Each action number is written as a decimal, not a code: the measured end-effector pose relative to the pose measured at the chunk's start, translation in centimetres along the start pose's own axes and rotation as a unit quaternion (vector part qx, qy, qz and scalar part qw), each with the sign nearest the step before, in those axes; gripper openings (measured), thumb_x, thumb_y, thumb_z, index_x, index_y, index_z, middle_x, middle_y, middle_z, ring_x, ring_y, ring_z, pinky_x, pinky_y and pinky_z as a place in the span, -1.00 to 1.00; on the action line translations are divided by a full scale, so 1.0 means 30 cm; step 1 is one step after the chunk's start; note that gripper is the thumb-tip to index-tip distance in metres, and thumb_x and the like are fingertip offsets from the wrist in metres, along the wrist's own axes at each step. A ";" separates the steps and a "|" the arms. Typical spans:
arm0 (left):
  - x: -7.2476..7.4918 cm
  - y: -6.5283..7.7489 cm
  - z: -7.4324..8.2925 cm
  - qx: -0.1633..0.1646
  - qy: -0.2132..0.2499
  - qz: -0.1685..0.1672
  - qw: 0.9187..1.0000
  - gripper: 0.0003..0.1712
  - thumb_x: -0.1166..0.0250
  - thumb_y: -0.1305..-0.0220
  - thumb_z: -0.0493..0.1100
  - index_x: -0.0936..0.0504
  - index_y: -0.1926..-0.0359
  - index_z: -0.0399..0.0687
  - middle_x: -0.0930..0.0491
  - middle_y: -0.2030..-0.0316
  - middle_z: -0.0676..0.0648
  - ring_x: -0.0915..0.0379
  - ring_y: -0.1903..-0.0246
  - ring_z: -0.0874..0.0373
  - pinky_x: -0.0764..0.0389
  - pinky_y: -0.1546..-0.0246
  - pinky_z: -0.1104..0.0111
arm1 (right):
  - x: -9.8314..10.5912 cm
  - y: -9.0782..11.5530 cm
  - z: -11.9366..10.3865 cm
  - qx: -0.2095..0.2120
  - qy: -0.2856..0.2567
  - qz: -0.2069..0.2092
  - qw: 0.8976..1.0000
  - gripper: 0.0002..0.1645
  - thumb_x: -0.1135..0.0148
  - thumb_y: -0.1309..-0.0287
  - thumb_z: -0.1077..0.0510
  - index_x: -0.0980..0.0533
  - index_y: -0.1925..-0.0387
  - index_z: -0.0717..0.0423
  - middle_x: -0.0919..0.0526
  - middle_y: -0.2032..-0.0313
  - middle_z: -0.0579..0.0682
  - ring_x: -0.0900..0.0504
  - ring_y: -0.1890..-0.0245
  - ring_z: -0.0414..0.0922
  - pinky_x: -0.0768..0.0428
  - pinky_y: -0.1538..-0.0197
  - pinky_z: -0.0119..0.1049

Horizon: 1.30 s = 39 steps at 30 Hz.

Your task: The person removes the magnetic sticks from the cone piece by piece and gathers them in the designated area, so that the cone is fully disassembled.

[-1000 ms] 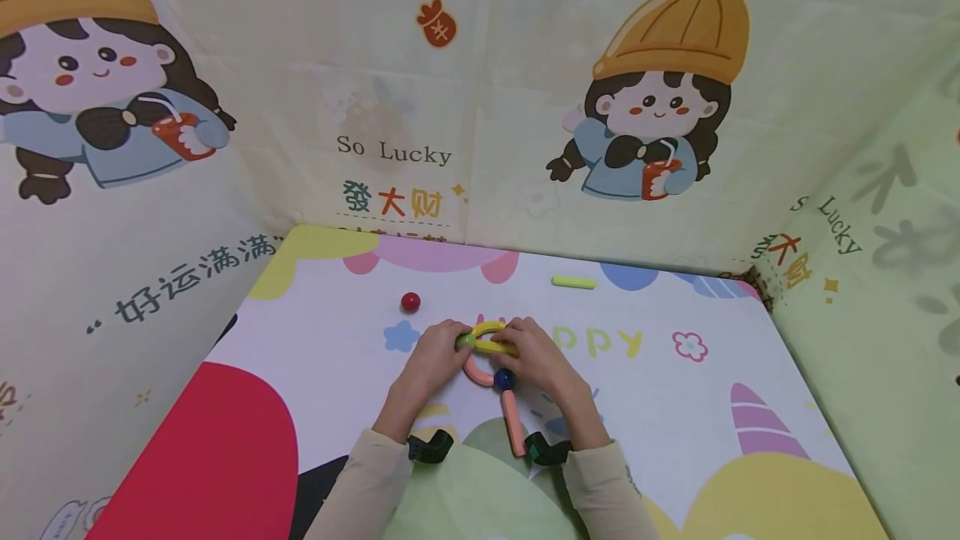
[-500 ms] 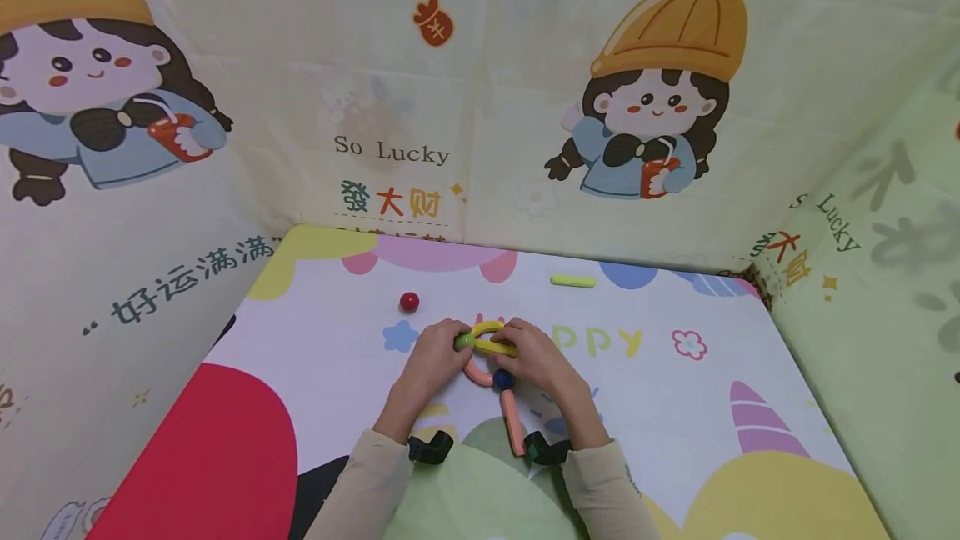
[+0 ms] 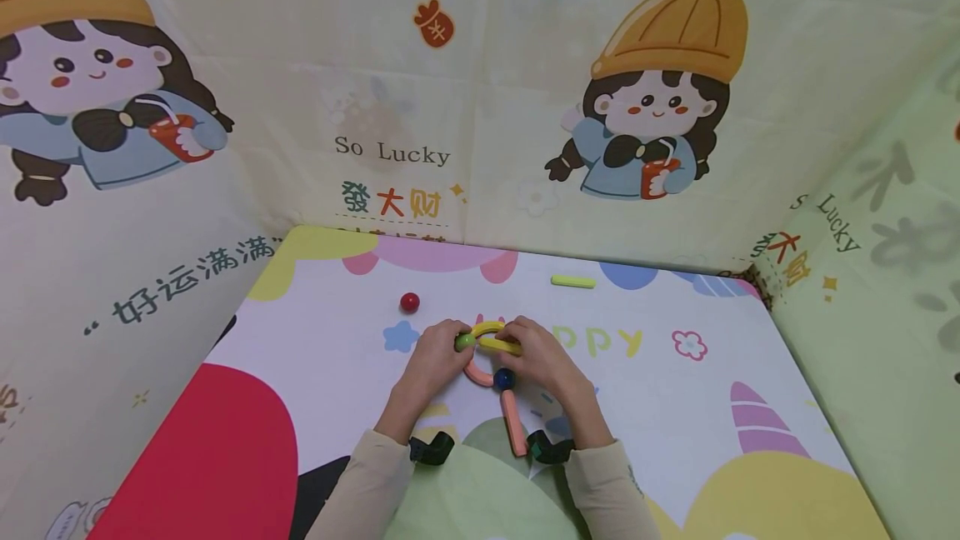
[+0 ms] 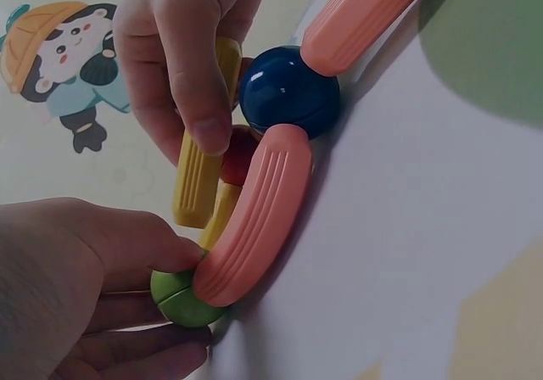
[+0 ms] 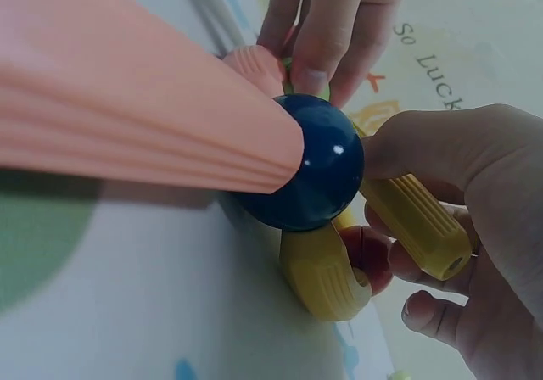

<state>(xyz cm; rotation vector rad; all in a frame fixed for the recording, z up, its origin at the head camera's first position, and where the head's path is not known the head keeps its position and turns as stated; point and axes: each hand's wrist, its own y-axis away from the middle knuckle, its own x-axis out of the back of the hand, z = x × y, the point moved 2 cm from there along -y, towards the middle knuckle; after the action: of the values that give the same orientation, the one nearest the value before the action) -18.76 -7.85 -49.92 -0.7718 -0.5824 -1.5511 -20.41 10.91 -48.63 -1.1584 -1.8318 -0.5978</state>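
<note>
My left hand [image 3: 438, 350] pinches a green ball [image 4: 187, 299] of a stick-and-ball building toy. A curved pink stick [image 4: 259, 219] joins this ball to a dark blue ball [image 4: 288, 92], from which a straight pink stick [image 3: 513, 423] extends toward me. My right hand [image 3: 537, 354] grips a straight yellow stick [image 4: 197, 181] between thumb and fingers; its free end is a little apart from the green ball. Behind it a curved yellow stick [image 3: 489, 327] arches from the green ball. A red ball [image 5: 369, 257] in the build is partly hidden.
Farther back on the patterned mat [image 3: 637, 407] lie a loose red ball [image 3: 409, 302] and a yellow-green stick [image 3: 573, 281]. Printed cloth walls [image 3: 510, 107] enclose the mat at the back and sides. A large red shape [image 3: 217, 448] lies at the left.
The straight yellow stick in my right hand has shifted slightly right, and a small gap now shows between its end and the green ball. My left hand has stayed in place.
</note>
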 end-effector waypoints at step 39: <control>0.002 0.011 0.005 0.016 0.018 0.009 1.000 -0.63 -0.40 -0.22 -0.19 -0.68 -0.05 -0.19 -0.70 0.05 -0.15 -0.49 0.22 0.10 -0.68 0.11 0.26 | 0.093 -0.012 0.050 -0.013 0.044 0.028 0.999 -0.69 -0.40 -0.21 0.10 -0.67 0.01 0.04 -0.69 0.11 -0.06 -0.53 0.06 -0.11 -0.63 -0.12 -0.16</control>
<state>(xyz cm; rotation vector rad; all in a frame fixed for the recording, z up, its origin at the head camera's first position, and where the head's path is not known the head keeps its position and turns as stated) -18.42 -7.82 -49.80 -0.7228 -0.5706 -1.5322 -21.88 13.20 -46.99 -1.1778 -1.7160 -0.6315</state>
